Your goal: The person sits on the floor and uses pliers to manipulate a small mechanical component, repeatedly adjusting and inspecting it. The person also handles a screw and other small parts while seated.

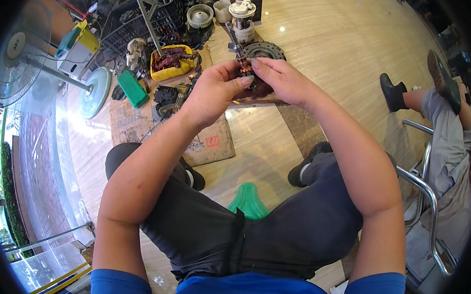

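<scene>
Between my two hands is a small motor armature point(246, 70) with copper windings and a worm-threaded shaft, tilted with the shaft pointing away from me. My left hand point(216, 90) grips its near end, the thumb pressed along the side. Around the other side, the fingertips of my right hand point(282, 78) pinch it near the windings. My fingers hide part of the armature. Just beyond it lies a clutch disc point(277, 50), with a white fuel pump module point(244, 11) standing behind. To the left, a yellow plastic tray point(159, 76) holds dark red wound coils.
Cardboard point(215, 150) lies beneath dark metal parts point(166, 98) and a green case point(132, 89). Farther back are a black crate point(119, 34), a blower wheel point(200, 16) and a battery point(252, 0). A floor fan point(17, 48) stands left; a seated person's legs point(443, 119) are right.
</scene>
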